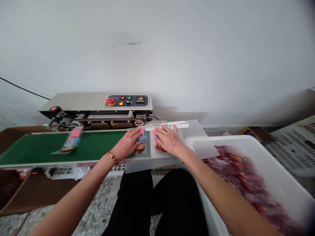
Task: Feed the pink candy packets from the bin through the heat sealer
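My left hand (128, 143) lies flat on a clear packet with pink contents and a cartoon print (140, 144) at the right end of the green conveyor belt (36, 147). Just to the right, on a translucent feed plate (197, 141), my right hand (169, 140) presses flat on a second such packet (156, 139). Both hands have their fingers stretched out. A third packet (72, 140) lies further left on the belt. The band sealer machine (98, 111) with its control panel (127, 101) stands behind the belt.
A white tub (278, 177) holding several reddish packets stands at my right. White slatted crates (295, 144) lie far right. A brown cardboard box (14, 193) sits at the left below the belt. My black-trousered legs are under the table edge. A pale wall is behind.
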The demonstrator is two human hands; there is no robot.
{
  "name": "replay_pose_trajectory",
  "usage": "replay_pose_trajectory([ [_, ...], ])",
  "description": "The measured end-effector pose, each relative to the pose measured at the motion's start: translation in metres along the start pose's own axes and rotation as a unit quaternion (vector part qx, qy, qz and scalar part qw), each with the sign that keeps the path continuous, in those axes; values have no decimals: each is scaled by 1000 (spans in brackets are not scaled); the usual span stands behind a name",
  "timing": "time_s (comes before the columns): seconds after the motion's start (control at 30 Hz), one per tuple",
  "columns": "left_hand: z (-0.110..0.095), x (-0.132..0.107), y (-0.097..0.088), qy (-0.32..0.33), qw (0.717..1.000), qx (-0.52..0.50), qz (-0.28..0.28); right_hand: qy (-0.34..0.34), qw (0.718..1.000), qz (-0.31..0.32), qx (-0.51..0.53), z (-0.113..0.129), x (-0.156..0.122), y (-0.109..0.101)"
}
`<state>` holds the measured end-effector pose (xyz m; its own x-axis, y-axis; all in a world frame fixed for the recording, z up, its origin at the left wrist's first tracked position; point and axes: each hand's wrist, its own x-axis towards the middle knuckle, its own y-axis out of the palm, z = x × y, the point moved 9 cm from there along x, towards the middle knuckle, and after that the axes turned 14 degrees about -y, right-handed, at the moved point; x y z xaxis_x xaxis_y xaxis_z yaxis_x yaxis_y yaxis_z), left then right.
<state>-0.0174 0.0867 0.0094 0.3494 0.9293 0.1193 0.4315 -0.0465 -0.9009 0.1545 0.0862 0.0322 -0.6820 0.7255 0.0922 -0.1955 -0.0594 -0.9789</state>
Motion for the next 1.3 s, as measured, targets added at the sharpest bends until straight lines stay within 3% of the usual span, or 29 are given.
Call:
replay_pose_trajectory([
  [0.13,50,-13,-21,-46,999,14,25,-23,1000,-7,13,11,17,2],
  [0.23,67,-17,-39,-112,991,67,-40,-35,999,-13,17,21,30,5],
  [0.33,31,-11,-34,-99,989,62,-88,-21,999,-34,20,24,33,5],
  [0.47,-41,7,4,-22,998,-7,-56,5,999,-34,6,14,16,2],
  [0.57,-53,13,20,-12,999,-18,-32,20,1000,-6,-6,1,-2,0],
  [0.73,-21,8,10,17,1000,-22,5,18,999,24,10,-9,-12,4],
  [0.97,47,-6,-21,-10,998,-25,62,-14,1000,7,16,3,10,12],
  [1.03,67,-13,-33,-46,998,8,38,-25,999,2,19,10,19,14],
  [1.1,72,-16,-46,-78,996,43,-20,-38,999,0,27,17,28,15],
  [1.2,35,-10,-42,-57,996,35,-67,-43,998,-8,43,21,32,15],
  [1.3,-25,6,-11,8,1000,-8,-29,-14,998,-38,43,11,19,5],
])
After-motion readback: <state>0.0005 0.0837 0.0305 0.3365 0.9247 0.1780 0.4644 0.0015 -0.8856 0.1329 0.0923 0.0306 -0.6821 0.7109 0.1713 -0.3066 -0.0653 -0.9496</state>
